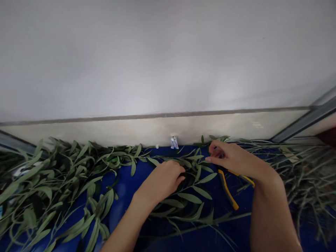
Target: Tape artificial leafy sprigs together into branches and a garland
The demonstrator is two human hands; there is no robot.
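Leafy green stems (191, 197) lie on the blue surface in the middle. My left hand (166, 178) is over them, its fingers curled round and partly hidden; what they hold cannot be made out. To the right, my right hand (222, 155) has its thumb and fingers bent close together near the stem tips, and any small thing between them is too small to tell. Just below my right hand lie pliers with yellow handles (227, 190), their head hidden.
A heap of leafy stems (44, 196) covers the left side. Bare thin stems (309, 185) are piled at the right. A small white and blue tube (174, 142) stands against the pale wall (131, 131). Grey metal bars (296, 126) slope down at both sides.
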